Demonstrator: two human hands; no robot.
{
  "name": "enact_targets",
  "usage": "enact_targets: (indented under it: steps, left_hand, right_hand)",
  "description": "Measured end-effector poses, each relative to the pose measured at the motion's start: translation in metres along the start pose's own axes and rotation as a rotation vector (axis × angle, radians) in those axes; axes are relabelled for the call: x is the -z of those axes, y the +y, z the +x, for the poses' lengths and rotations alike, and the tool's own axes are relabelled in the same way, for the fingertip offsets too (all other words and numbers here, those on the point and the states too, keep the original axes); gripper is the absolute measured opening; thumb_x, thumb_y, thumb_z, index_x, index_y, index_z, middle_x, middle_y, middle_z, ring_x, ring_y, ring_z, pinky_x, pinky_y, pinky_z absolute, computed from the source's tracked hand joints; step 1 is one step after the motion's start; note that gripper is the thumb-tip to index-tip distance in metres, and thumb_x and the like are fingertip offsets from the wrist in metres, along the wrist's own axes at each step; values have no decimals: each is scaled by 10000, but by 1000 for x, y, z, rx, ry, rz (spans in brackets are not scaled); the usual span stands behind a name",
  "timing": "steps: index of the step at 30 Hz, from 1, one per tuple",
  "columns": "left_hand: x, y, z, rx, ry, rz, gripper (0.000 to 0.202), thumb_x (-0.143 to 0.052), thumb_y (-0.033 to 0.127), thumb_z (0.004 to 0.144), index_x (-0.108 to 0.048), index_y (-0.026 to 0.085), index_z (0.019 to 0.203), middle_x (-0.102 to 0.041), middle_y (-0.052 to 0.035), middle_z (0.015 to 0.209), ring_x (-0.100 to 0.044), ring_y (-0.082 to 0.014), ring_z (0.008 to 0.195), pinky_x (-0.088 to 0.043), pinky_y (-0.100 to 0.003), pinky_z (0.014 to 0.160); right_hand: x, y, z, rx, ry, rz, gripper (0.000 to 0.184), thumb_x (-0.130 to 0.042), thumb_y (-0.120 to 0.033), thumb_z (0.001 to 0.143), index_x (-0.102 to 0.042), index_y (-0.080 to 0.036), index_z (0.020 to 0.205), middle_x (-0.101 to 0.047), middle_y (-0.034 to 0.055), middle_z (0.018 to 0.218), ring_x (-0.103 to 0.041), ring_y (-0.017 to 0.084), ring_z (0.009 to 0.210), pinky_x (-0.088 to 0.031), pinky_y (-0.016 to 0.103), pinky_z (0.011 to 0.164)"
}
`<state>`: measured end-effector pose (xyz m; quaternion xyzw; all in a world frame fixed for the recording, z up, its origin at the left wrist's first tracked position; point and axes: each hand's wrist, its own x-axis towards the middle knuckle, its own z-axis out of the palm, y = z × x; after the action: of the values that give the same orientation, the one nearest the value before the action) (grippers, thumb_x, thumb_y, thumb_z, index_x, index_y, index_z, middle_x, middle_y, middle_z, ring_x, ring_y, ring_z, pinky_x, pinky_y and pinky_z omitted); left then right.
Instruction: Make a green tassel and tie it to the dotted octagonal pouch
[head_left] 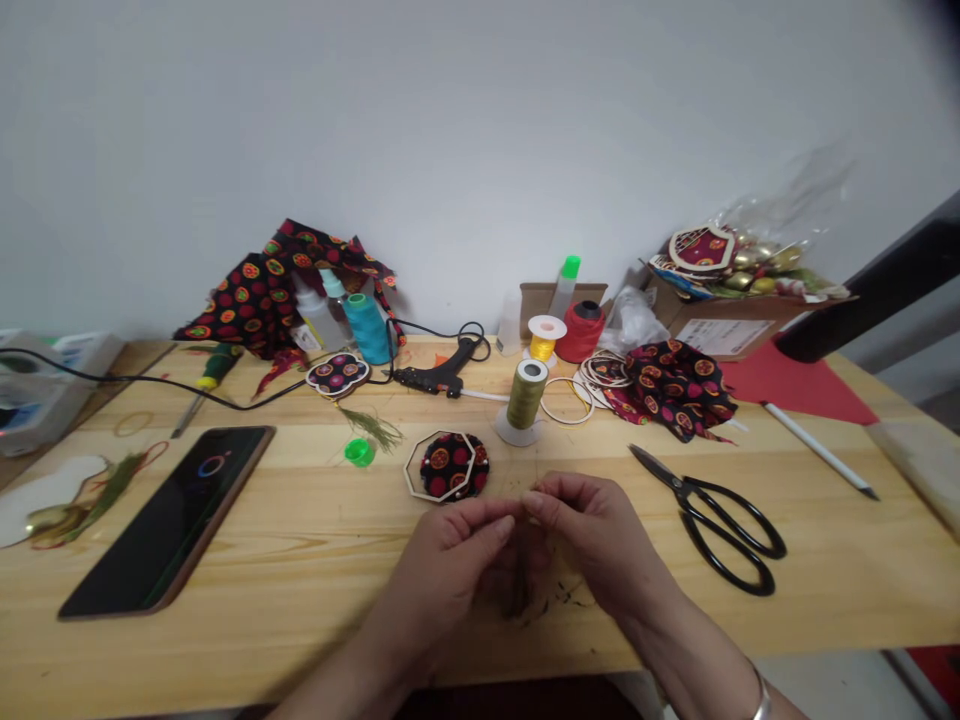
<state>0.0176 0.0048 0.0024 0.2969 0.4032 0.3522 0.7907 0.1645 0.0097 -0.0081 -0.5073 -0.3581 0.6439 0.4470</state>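
Note:
My left hand and my right hand meet above the table's front middle, thumbs and forefingers pinched. Whatever lies between the fingertips is too fine to make out. Just beyond them stands an olive-green thread spool, upright. Left of the spool, a pale octagonal frame overlaps a round piece of patterned dark fabric. Small dark scraps lie on the wood below my right hand. To the right rest black-handled scissors, their blades pointing away to the left.
A phone lies at left, near a green cap. Behind are a glue gun, a teal thread cone, a red thread cone and patterned cloth. A filled cardboard box stands at back right, beyond a white pencil.

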Motion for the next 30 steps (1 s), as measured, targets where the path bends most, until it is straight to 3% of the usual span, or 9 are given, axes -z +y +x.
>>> enact_targets:
  steps: [15, 21, 26, 30]
  left_hand:
    - [-2, 1, 0, -14, 78, 100, 96, -698, 227, 769, -742, 146, 793, -728, -21, 623, -619, -129, 536, -472, -222, 531]
    - [-3, 0, 0, 29, 108, 31, 135, -741, 273, 725, -706, 142, 736, -727, -27, 605, -624, -138, 522, -481, -238, 532]
    - [0, -1, 1, -20, 186, -47, 147, -792, 247, 670, -706, 136, 714, -741, -38, 669, -668, -151, 642, -497, -246, 662]
    - [1, 0, 1, -42, 162, -22, 146, -771, 268, 697, -715, 137, 728, -750, -54, 687, -680, -181, 665, -509, -303, 732]
  right_hand:
    - [-2, -2, -1, -27, 14, 31, 286, -773, -384, 617, -613, -154, 559, -549, -34, 436, -474, 100, 404, -373, 231, 421]
    - [-2, -2, -1, -6, 34, 25, 259, -775, -359, 617, -633, -153, 550, -559, -32, 469, -467, 97, 447, -366, 235, 462]
    - [-1, 0, -1, 37, 27, -14, 212, -761, -325, 635, -669, -146, 571, -608, -17, 527, -496, 106, 525, -376, 243, 537]
    - [-2, -1, -3, 42, 15, -44, 206, -754, -315, 638, -665, -147, 559, -596, -23, 521, -490, 105, 532, -370, 240, 542]
